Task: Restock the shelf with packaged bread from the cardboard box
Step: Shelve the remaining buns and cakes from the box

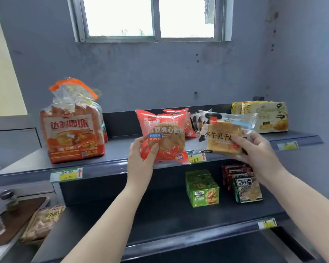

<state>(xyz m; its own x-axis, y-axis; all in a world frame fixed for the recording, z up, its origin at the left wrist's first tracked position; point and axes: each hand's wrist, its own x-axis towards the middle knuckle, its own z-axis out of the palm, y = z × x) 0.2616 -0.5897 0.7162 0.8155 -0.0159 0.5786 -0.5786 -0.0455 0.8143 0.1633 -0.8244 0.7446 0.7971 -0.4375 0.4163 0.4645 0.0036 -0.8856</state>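
Observation:
My left hand [141,158] grips a red pack of red-bean bread [165,133] by its lower left corner, upright, in front of the top shelf [36,164]. My right hand [254,149] holds a clear pack of square layered bread [221,135] by its right side, tilted, just above the shelf's front edge. More red bread packs [187,122] and black-and-white packs [198,119] stand behind them on the top shelf. A big orange bag of sliced bread [72,126] stands at the shelf's left. The cardboard box is out of view.
Yellow croissant packs [268,116] stand at the top shelf's right end. On the lower shelf [160,224] are green biscuit boxes [202,188] and dark red and green packs [243,183]. A bread bag [42,221] and a brown board [13,219] lie at the lower left.

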